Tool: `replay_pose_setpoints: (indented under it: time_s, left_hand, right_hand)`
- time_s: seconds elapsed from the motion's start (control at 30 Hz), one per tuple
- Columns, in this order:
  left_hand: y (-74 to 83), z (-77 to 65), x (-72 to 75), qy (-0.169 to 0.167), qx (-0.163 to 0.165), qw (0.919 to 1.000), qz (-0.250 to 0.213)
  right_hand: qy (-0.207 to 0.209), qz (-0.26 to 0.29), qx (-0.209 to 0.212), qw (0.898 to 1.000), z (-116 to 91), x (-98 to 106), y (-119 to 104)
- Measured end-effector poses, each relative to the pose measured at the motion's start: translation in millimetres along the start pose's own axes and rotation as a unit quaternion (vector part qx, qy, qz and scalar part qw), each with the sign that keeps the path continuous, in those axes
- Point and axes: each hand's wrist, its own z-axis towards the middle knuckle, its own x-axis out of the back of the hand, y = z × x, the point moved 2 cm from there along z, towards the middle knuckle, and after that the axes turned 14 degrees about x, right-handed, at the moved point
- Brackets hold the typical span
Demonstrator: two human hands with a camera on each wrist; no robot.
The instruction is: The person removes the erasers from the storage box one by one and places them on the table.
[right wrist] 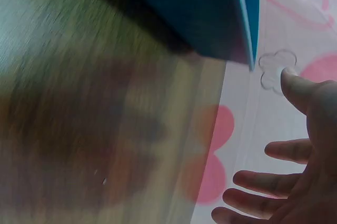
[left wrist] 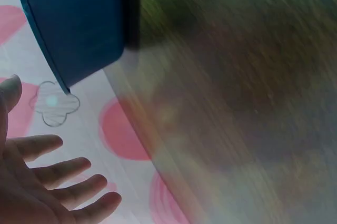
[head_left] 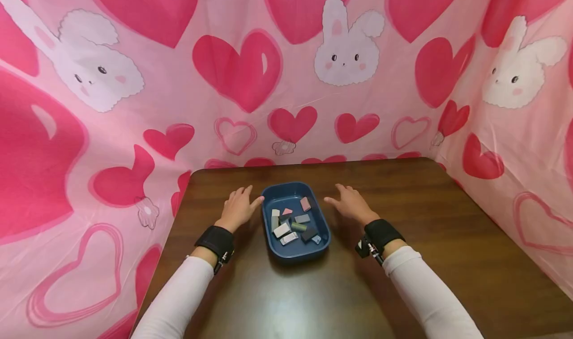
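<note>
A blue plastic tub stands on the table between my two hands, holding several small blocks that look like erasers. Among them are a pink block, a white block, a green cylinder and a dark block. My left hand is beside the tub's left side, fingers spread, thumb tip close to the rim. On the other side my right hand has its fingers extended, its thumb pointing at the tub across a small gap. Both wrist views show empty palms near the tub's outer wall.
The dark wooden table extends around the tub, widest to the right. Pink cloth printed with hearts and rabbits hangs behind the table and along its left and right sides. A black strap with a camera circles each wrist.
</note>
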Motion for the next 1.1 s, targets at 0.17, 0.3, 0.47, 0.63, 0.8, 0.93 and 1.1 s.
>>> replay_pose_setpoints:
  time_s: [0.17,0.3,0.47,0.63,0.8,0.93,1.1]
  left_hand:
    - [7.0,-6.6,-3.5,-0.005,0.003,0.9999,0.008]
    - [10.2,-13.6,-10.0,-0.001,-0.005,0.9999,0.014]
    - [15.9,-23.4,-15.2,0.019,-0.027,0.9989,0.032]
    - [19.3,-33.4,-19.0,0.059,-0.051,0.9958,0.047]
    - [17.7,-39.0,-20.6,0.109,-0.087,0.9891,0.047]
    - [15.5,-40.3,-22.6,0.125,-0.102,0.9862,0.037]
    - [10.9,-39.5,-21.2,0.137,-0.128,0.9819,0.025]
  right_hand:
    - [-0.007,-0.001,0.015,1.000,10.9,-9.2,-25.2]
    - [-0.011,-0.024,0.062,0.998,20.4,-19.1,-49.1]
    - [-0.026,-0.065,0.135,0.988,29.6,-28.3,-73.9]
    - [-0.066,-0.091,0.198,0.974,39.2,-40.3,-94.1]
    - [-0.128,-0.093,0.202,0.966,54.1,-56.4,-106.9]
    - [-0.170,-0.090,0.175,0.966,63.1,-67.0,-111.2]
    - [-0.205,-0.099,0.157,0.961,69.4,-75.3,-112.7]
